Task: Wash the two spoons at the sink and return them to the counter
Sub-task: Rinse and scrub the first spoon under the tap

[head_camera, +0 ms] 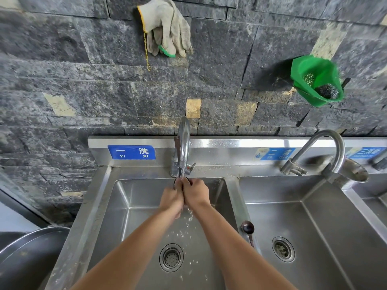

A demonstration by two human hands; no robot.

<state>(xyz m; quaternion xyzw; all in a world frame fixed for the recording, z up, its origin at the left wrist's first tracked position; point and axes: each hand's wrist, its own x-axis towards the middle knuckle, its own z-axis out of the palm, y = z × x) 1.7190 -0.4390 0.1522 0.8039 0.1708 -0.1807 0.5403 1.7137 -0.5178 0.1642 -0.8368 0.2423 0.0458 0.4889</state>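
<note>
Both my hands meet under the spout of the left faucet [183, 143], above the left sink basin [125, 206]. My left hand [171, 198] and my right hand [195, 193] are pressed together around a dark spoon [175, 182], of which only a sliver shows at my fingertips. Water splashes down from my hands toward the drain [171, 257]. A second spoon [248, 229], dark and wet, lies on the steel divider between the left and middle basins, bowl pointing away from me.
The middle basin [314, 227] has its own drain and a curved faucet [326, 151]. A large steel lid or pan [27, 254] sits at the lower left. Work gloves [167, 28] and a green basket of scourers [316, 80] hang on the stone wall.
</note>
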